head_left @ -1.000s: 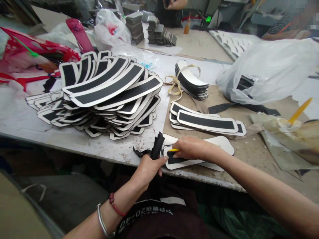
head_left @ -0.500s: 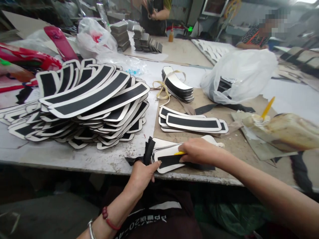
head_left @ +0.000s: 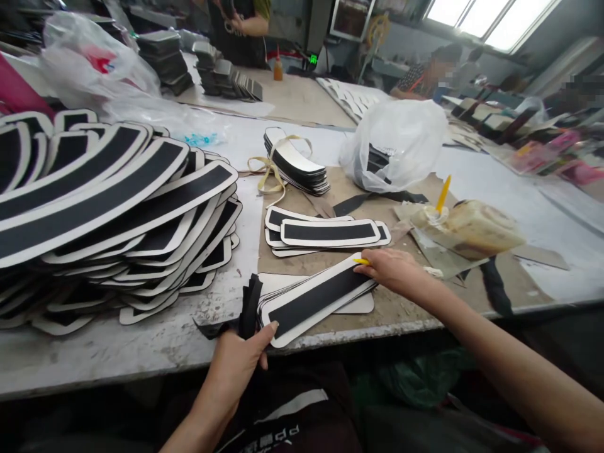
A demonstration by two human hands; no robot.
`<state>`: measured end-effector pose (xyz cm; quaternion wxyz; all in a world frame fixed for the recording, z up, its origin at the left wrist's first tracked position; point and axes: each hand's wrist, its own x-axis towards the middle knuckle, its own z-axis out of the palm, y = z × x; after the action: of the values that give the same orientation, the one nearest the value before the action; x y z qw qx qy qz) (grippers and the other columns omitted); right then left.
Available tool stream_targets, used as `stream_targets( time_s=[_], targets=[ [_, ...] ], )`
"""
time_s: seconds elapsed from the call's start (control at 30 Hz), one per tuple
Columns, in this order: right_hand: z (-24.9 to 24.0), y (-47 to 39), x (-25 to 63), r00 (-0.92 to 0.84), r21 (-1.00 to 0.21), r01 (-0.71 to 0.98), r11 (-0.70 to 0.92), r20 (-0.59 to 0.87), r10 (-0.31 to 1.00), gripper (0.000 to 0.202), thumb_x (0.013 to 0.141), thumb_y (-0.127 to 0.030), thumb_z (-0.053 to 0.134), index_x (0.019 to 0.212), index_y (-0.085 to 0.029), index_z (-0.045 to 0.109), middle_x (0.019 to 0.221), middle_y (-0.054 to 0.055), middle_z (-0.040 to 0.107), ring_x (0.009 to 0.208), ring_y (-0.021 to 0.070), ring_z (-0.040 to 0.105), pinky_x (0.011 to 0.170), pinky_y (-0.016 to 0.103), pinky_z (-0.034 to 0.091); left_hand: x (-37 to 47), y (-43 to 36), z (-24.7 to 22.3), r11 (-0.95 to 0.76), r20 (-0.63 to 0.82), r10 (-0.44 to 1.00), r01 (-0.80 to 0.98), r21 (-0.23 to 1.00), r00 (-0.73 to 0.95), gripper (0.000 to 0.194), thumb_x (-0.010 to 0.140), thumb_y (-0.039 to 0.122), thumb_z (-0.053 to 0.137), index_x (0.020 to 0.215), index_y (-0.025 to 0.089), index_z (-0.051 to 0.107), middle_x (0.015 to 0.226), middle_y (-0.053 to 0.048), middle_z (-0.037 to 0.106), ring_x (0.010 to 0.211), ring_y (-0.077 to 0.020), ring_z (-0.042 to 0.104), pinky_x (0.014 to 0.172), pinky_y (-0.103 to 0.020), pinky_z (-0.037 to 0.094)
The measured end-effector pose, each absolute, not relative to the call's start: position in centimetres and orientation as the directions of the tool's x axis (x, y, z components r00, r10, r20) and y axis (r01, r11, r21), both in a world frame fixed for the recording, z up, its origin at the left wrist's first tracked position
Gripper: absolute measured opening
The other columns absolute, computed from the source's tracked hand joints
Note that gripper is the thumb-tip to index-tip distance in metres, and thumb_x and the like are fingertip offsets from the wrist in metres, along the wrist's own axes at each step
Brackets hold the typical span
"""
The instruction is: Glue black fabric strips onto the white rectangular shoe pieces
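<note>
My left hand (head_left: 236, 358) is closed around a bundle of black strips (head_left: 249, 307), its thumb pressing on the near left end of a white curved piece (head_left: 283, 333). Along the middle of that piece lies a black strip (head_left: 316, 297). The piece is on a small stack of like pieces and slants up to the right. At its far right end my right hand (head_left: 394, 269) is closed on a slim yellow tool (head_left: 362, 261), mostly hidden by the fingers. Under the stack shows a plain white piece (head_left: 353, 306).
A big heap of white pieces with black strips (head_left: 141, 214) fills the left. Ahead lie a few finished-looking pieces (head_left: 330, 233) and a stack of plain ones (head_left: 297, 160). A plastic bag (head_left: 396, 145) and a stained bottle (head_left: 486, 229) stand right. People work behind.
My right hand has moved along to the far right end of the piece. The black strip now lies flat along its length, and the piece slants more. The view has swung right.
</note>
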<state>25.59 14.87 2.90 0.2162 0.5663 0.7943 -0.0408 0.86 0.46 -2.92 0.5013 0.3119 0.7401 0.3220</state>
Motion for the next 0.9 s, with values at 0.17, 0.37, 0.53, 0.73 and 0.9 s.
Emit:
stream_targets(
  time_s=[0.17,0.37,0.53,0.73,0.9],
  targets=[
    [2.4,15.4,25.6,-0.286,0.177,0.909,0.377,-0.395,0.873,0.031,0.086,-0.046,0.045,0.093,-0.021,0.061,0.093,0.01,0.068,0.086,0.0252,0.063,0.066,0.03,0.04,1.0,0.6,-2.7,0.602,-0.538,0.783,0.162,0.782,-0.313,0.05,0.065,0.053,0.062,0.03,0.022,0.044,0.041,-0.004,0.052,0.056,-0.0207,0.053,0.061,-0.03,0.038],
    [1.5,16.1,26.0,-0.291,0.158,0.911,0.382,-0.411,0.864,0.032,0.086,-0.047,0.046,0.094,-0.02,0.061,0.092,0.011,0.069,0.085,0.0255,0.064,0.065,0.03,0.042,1.1,0.6,-2.5,0.604,-0.532,0.789,0.233,0.762,-0.307,0.054,0.067,0.058,0.059,0.03,0.022,0.042,0.041,-0.002,0.047,0.054,-0.0194,0.049,0.064,-0.031,0.036],
    [1.3,16.2,26.1,-0.306,0.129,0.912,0.39,-0.42,0.854,0.032,0.086,-0.046,0.046,0.094,-0.019,0.062,0.092,0.013,0.069,0.085,0.0277,0.064,0.064,0.031,0.043,1.0,0.6,-2.8,0.603,-0.537,0.791,0.227,0.765,-0.294,0.055,0.066,0.059,0.06,0.03,0.021,0.043,0.045,-0.003,0.05,0.059,-0.0205,0.052,0.069,-0.032,0.035],
    [1.1,16.6,26.5,-0.326,0.072,0.918,0.389,-0.421,0.847,0.033,0.085,-0.047,0.046,0.095,-0.019,0.062,0.092,0.013,0.068,0.087,0.0287,0.063,0.064,0.031,0.041,0.9,0.5,-3.2,0.618,-0.548,0.779,0.235,0.75,-0.304,0.056,0.064,0.061,0.062,0.029,0.02,0.045,0.043,-0.002,0.048,0.057,-0.0198,0.05,0.068,-0.032,0.034],
    [0.5,17.0,26.8,-0.341,0.012,0.924,0.383,-0.432,0.835,0.032,0.083,-0.047,0.048,0.093,-0.02,0.063,0.09,0.012,0.068,0.085,0.0268,0.063,0.062,0.029,0.039,1.0,0.3,-3.5,0.623,-0.548,0.777,0.261,0.737,-0.309,0.057,0.065,0.063,0.058,0.029,0.021,0.046,0.04,-0.003,0.047,0.054,-0.0205,0.049,0.068,-0.033,0.034]
  ],
)
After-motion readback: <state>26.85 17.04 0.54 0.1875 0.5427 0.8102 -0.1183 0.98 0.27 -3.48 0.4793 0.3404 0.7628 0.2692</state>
